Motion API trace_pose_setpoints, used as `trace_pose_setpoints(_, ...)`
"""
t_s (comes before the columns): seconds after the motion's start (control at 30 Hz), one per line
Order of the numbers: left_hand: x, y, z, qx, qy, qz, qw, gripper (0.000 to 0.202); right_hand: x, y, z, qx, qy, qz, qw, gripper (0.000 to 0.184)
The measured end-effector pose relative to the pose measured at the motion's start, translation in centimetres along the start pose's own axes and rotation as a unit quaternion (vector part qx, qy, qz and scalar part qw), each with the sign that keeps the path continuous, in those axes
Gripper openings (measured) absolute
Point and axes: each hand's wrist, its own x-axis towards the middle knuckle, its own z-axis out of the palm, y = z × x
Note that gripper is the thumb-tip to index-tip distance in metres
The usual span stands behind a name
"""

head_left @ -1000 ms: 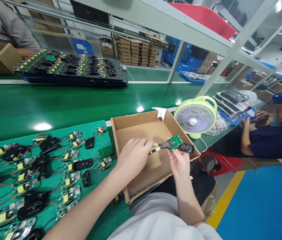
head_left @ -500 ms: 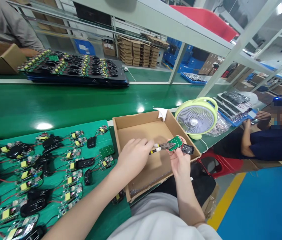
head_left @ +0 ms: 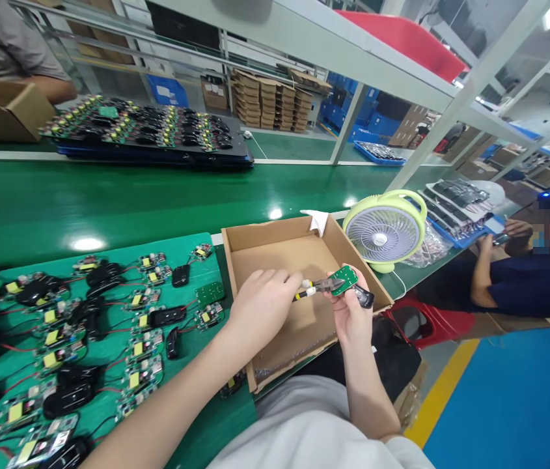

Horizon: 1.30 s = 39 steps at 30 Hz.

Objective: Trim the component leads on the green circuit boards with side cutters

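My left hand (head_left: pixel 265 305) is closed round the handles of diagonal cutting pliers (head_left: pixel 326 285), which have yellow, black and white grips. Their metal jaws lie against the face of a small green circuit board (head_left: pixel 345 280); I cannot tell whether they are closed on anything. My right hand (head_left: pixel 353 318) grips the board by its lower edge, thumb towards me. A glossy black plastic housing (head_left: pixel 364 298) sits in the same hand, just right of the board. Both hands are over a shallow cardboard box (head_left: pixel 284 245).
On a green sheet (head_left: pixel 177 384) to the left lie several circuit boards wired to black housings. A lime-green fan (head_left: pixel 383 231) stands behind the box's right side. More boards fill a black tray (head_left: pixel 157 148) across the green belt (head_left: pixel 181 195). A co-worker (head_left: pixel 519 277) sits at right.
The black housing has tilted downward and shows less beside the board. The pliers and both hands stay almost in place, and the view has shifted slightly.
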Motion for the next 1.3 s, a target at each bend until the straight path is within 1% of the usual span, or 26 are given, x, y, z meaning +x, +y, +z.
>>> trace_pose_setpoints(0.07, -0.03, 0.01, 0.01, 0.003, 0.007, 0.008, 1.0, 0.036, 0.09, 0.07, -0.05, -0.002, 0.002, -0.001, 1.0, 0.057)
trace_pose_setpoints(0.3, 0.09, -0.03, 0.0, 0.005, 0.025, 0.032, 0.999, 0.039, 0.18, 0.25, -0.27, -0.006, 0.006, -0.005, 1.0, 0.06)
trace_pose_setpoints(0.5, 0.0, 0.0, 0.06, 0.008, 0.021, 0.04, 0.999, 0.039, 0.15, 0.01, -0.29, -0.003, -0.012, 0.007, 1.0, 0.063)
trace_pose_setpoints(0.73, 0.08, 0.0, 0.07, 0.007, 0.024, 0.039, 0.999, 0.035, 0.0, 0.0, -0.25, -0.006, -0.015, 0.009, 1.0, 0.066)
trace_pose_setpoints(0.93, 0.1, -0.33, 0.39, 0.013, 0.038, 0.041, 0.998, 0.037, 0.09, 0.03, -0.46, -0.003, 0.007, 0.006, 1.0, 0.064)
trace_pose_setpoints(1.3, -0.08, -0.31, 0.23, 0.05, 0.045, 0.05, 0.997, 0.038, 0.07, -0.03, -0.32, 0.014, -0.012, 0.009, 1.0, 0.063)
